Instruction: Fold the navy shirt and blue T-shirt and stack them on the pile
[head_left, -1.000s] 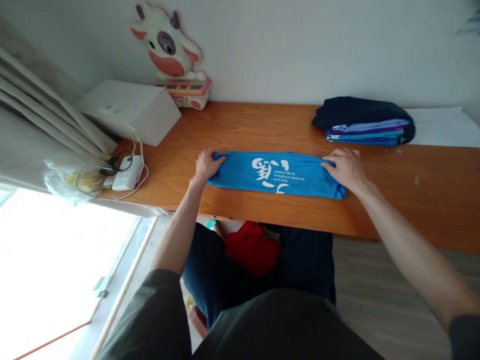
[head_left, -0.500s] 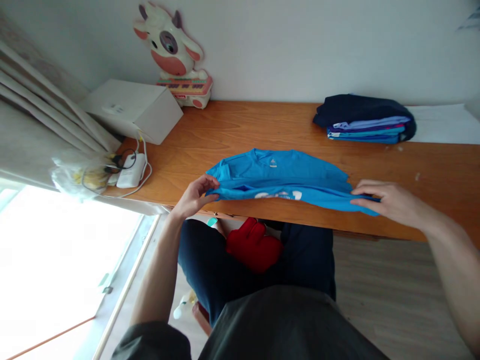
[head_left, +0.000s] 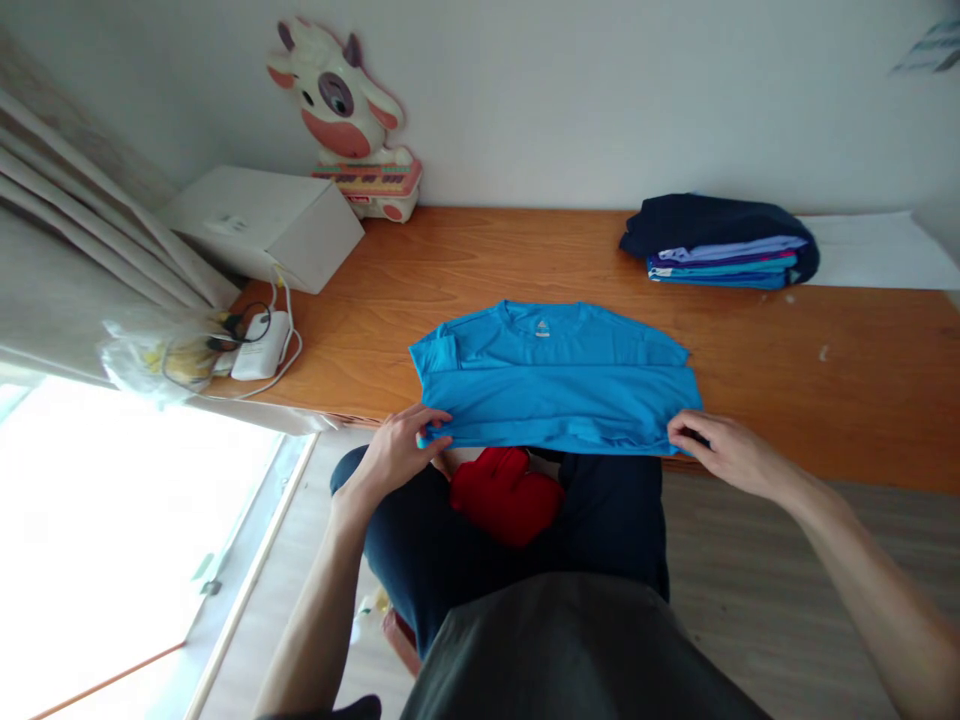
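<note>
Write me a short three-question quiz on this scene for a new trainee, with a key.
1. True or false: the left hand and the right hand hold the blue shirt near opposite ends of its near edge.
2. What lies on top of the folded stack?
A) a white box
B) a dark garment
C) a red cloth
3. Fill in: the toy cow's head sits above a toy ____.

Key: 1 true; 2 B; 3 keyboard

On our table [head_left: 525, 250] we list: shirt [head_left: 555, 395], front edge. Behind it: box [head_left: 266, 225] and toy [head_left: 349, 115], left; clothes stack [head_left: 720, 240], right.
</note>
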